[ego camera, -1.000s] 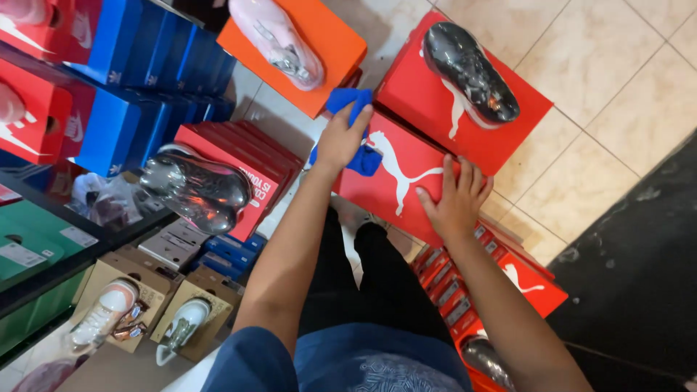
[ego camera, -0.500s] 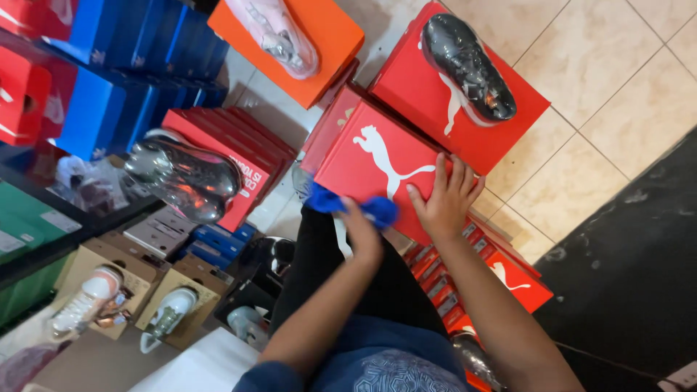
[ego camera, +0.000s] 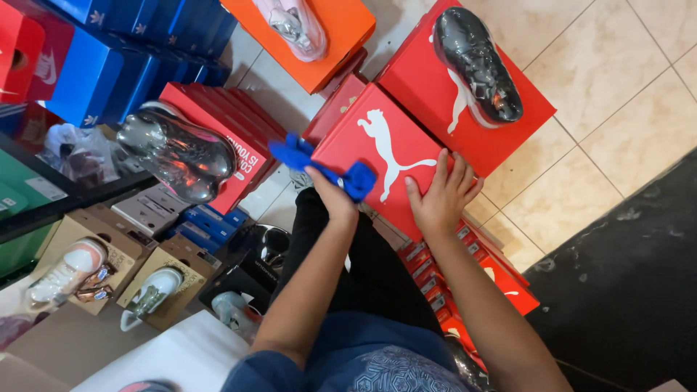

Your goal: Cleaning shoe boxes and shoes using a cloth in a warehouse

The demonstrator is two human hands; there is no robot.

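A blue cloth (ego camera: pixel 323 165) is gripped in the closed fingers of the left hand (ego camera: pixel 330 194) and is held against the near left edge of a red shoebox (ego camera: pixel 377 156). The right hand (ego camera: pixel 439 196) is laid flat on the box's lid, fingers spread, steadying it. The box is propped on a stack of red boxes (ego camera: pixel 465 283) in front of the person. Just behind it, a dark wrapped shoe (ego camera: pixel 479 65) is seen on another red box (ego camera: pixel 523 109). 1 orange box (ego camera: pixel 341 36) lies further left.
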